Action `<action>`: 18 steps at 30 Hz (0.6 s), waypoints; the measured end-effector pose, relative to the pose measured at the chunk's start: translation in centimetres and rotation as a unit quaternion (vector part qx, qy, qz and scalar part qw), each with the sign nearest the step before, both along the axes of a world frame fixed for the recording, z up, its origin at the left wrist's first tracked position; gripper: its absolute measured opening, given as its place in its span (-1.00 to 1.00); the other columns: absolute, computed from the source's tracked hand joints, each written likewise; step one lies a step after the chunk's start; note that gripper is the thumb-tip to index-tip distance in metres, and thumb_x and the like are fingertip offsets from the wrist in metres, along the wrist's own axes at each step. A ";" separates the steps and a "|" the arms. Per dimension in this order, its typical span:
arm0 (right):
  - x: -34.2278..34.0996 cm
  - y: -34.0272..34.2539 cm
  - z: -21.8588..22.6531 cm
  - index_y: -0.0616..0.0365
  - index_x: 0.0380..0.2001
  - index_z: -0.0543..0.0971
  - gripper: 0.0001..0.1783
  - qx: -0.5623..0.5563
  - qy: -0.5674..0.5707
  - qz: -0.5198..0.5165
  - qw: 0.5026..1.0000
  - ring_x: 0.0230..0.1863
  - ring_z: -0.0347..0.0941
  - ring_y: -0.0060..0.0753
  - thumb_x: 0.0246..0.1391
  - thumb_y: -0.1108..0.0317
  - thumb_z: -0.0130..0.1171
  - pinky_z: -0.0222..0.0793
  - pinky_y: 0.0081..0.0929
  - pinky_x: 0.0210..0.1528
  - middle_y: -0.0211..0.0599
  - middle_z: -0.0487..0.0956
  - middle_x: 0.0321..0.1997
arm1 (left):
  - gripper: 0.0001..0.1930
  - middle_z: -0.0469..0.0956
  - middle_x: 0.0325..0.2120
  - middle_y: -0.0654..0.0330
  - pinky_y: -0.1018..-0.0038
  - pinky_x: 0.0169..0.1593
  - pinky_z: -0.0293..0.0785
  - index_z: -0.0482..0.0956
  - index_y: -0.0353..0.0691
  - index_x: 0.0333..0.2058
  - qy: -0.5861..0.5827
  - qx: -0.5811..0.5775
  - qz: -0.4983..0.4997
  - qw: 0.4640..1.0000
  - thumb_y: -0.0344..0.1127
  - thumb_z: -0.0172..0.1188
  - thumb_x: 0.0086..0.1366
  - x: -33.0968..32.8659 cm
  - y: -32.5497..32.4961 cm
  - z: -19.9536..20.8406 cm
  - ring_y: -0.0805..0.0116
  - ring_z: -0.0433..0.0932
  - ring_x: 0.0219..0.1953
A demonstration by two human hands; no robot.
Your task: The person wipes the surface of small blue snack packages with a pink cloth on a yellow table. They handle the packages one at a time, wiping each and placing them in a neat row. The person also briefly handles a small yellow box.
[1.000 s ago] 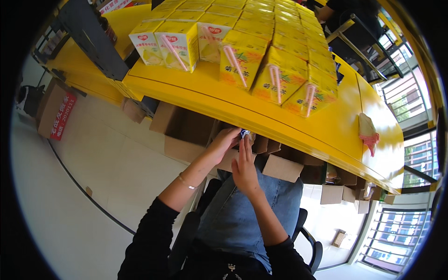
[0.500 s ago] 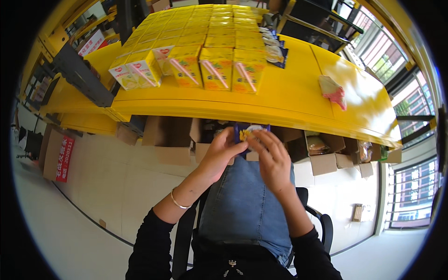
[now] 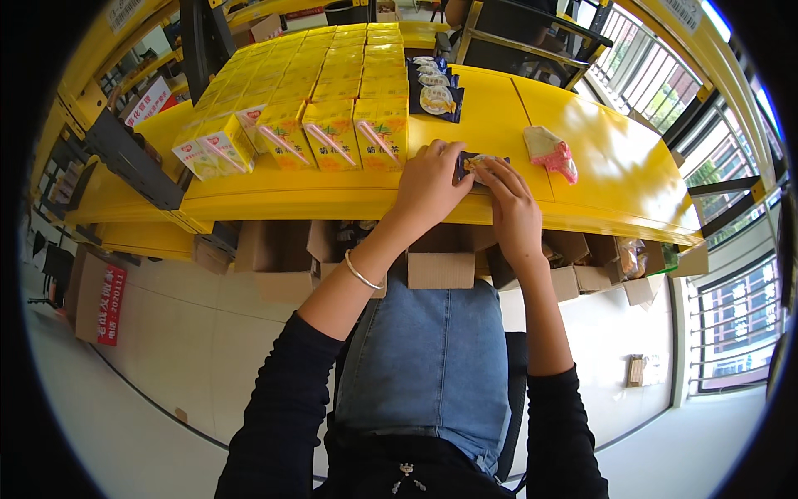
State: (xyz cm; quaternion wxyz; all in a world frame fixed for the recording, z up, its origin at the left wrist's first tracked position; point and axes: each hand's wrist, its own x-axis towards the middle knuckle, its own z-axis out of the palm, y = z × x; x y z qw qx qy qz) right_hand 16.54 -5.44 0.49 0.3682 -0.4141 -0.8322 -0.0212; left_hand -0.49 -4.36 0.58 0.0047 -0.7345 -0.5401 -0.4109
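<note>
Head view: left hand (image 3: 427, 186) and right hand (image 3: 516, 209), fingers clamped on one dark-blue packet (image 3: 469, 160) over the shelf's (image 3: 332, 190) front edge. Done, seemingly: at least four lined-up packets (image 3: 437, 101) beside yellow cartons (image 3: 383, 137), six fronts showing, total unclear. Remaining: the held one. One crumpled pink-and-white item (image 3: 549, 153).

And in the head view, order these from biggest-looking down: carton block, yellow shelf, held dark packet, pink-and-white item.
1. Yellow shelf
2. Carton block
3. Unsure: pink-and-white item or held dark packet; the right hand partly covers the packet.
</note>
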 end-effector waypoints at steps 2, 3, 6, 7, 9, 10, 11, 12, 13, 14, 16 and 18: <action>0.4 0.5 0.0 0.09 0.02 0.54 -0.56 -0.038 0.038 0.033 0.998 0.25 0.33 -0.14 0.03 0.57 0.08 0.32 -0.27 0.20 -0.26 0.46 0.19 | -0.62 0.55 -0.14 0.01 0.24 -0.04 0.46 0.52 -0.28 -0.09 0.006 0.072 -0.002 0.997 -0.27 0.31 0.13 0.0 0.3 -1.4 0.03 0.54 -0.13; 0.7 0.4 0.0 0.11 0.03 0.53 -0.58 -0.066 0.059 0.056 0.994 0.25 0.32 -0.10 0.06 0.55 0.08 0.29 -0.26 0.22 -0.21 0.46 0.19 | -0.64 0.55 -0.14 0.02 0.24 -0.01 0.44 0.53 -0.27 -0.10 0.010 0.109 -0.003 0.994 -0.28 0.30 0.14 -0.1 0.3 -1.9 0.03 0.53 -0.09; 1.7 1.0 0.6 0.14 0.09 0.47 -0.57 -0.112 0.115 0.081 0.984 0.28 0.28 -0.02 0.12 0.49 0.10 0.21 -0.27 0.27 -0.08 0.43 0.20 | -0.73 0.56 -0.12 0.08 0.27 0.01 0.43 0.58 -0.25 -0.17 0.016 0.070 -0.022 0.997 -0.30 0.27 0.16 0.0 0.0 -1.7 0.05 0.51 -0.05; 2.3 1.3 0.9 0.15 0.12 0.45 -0.56 -0.122 0.130 0.084 0.980 0.29 0.26 0.01 0.13 0.46 0.11 0.19 -0.28 0.28 -0.04 0.42 0.20 | -0.76 0.57 -0.08 0.13 0.28 0.04 0.41 0.60 -0.24 -0.19 0.015 0.013 -0.040 0.999 -0.30 0.26 0.16 0.2 -0.1 -1.4 0.09 0.49 0.03; 3.4 2.6 1.3 0.10 0.18 0.38 -0.52 0.026 0.086 -0.056 0.994 0.33 0.19 0.08 0.17 0.39 0.08 0.14 -0.23 0.30 -0.03 0.31 0.30 | -0.75 0.56 -0.05 0.16 0.28 0.06 0.38 0.60 -0.23 -0.17 0.054 0.043 -0.029 0.997 -0.29 0.23 0.19 0.2 -0.2 -1.8 0.13 0.47 0.07; 3.9 3.2 1.8 0.06 0.19 0.38 -0.51 0.101 0.052 -0.124 0.986 0.34 0.17 0.10 0.18 0.36 0.08 0.13 -0.20 0.31 -0.05 0.27 0.33 | -0.75 0.56 -0.03 0.18 0.28 0.08 0.37 0.60 -0.23 -0.16 0.074 0.059 -0.023 0.995 -0.28 0.22 0.20 0.1 -0.2 -1.9 0.15 0.46 0.09; 4.6 3.9 1.7 0.03 0.18 0.40 -0.52 0.112 0.013 -0.156 0.981 0.33 0.19 0.11 0.16 0.33 0.09 0.15 -0.18 0.29 -0.05 0.27 0.33 | -0.74 0.56 -0.02 0.19 0.27 0.09 0.36 0.60 -0.23 -0.16 0.086 0.062 -0.024 0.994 -0.26 0.20 0.22 0.3 -0.3 -1.7 0.15 0.45 0.10; 5.3 4.7 1.2 0.00 0.17 0.41 -0.52 0.122 -0.026 -0.188 0.974 0.31 0.20 0.12 0.15 0.31 0.10 0.17 -0.16 0.28 -0.05 0.26 0.33 | -0.73 0.56 -0.01 0.20 0.27 0.10 0.34 0.61 -0.23 -0.15 0.099 0.065 -0.026 0.993 -0.24 0.17 0.23 0.4 -0.4 -1.6 0.15 0.45 0.11; 6.1 5.5 0.5 -0.03 0.16 0.43 -0.52 0.131 -0.066 -0.221 0.964 0.29 0.22 0.12 0.14 0.28 0.12 0.19 -0.14 0.26 -0.05 0.26 0.33 | -0.72 0.55 0.00 0.21 0.26 0.11 0.33 0.61 -0.23 -0.14 0.111 0.068 -0.030 0.991 -0.22 0.15 0.25 0.7 -0.5 -1.5 0.16 0.44 0.12; 6.9 6.3 -0.1 -0.04 0.14 0.44 -0.53 0.074 -0.064 -0.207 0.973 0.26 0.25 0.10 0.13 0.26 0.13 0.22 -0.14 0.23 -0.04 0.29 0.30 | -0.70 0.55 0.00 0.21 0.26 0.12 0.32 0.60 -0.23 -0.13 0.116 0.060 -0.038 0.991 -0.19 0.13 0.27 0.7 -0.5 -1.5 0.16 0.43 0.12; 7.5 7.1 -0.5 -0.07 0.10 0.47 -0.54 -0.040 -0.061 -0.176 0.982 0.20 0.31 0.07 0.09 0.23 0.16 0.29 -0.14 0.17 -0.03 0.35 0.23 | -0.66 0.55 0.00 0.20 0.26 0.14 0.30 0.59 -0.23 -0.10 0.126 0.045 -0.051 0.990 -0.12 0.08 0.31 0.6 -0.5 -1.7 0.16 0.41 0.14; 7.9 7.2 0.9 -0.04 0.05 0.49 -0.57 -0.095 -0.070 -0.216 0.969 0.09 0.39 0.06 0.07 0.21 0.18 0.35 -0.13 0.07 -0.03 0.40 0.13 | -0.57 0.53 0.02 0.19 0.24 0.15 0.28 0.56 -0.22 -0.04 0.150 0.054 -0.045 0.986 -0.01 0.03 0.32 0.6 -0.5 -1.7 0.14 0.38 0.15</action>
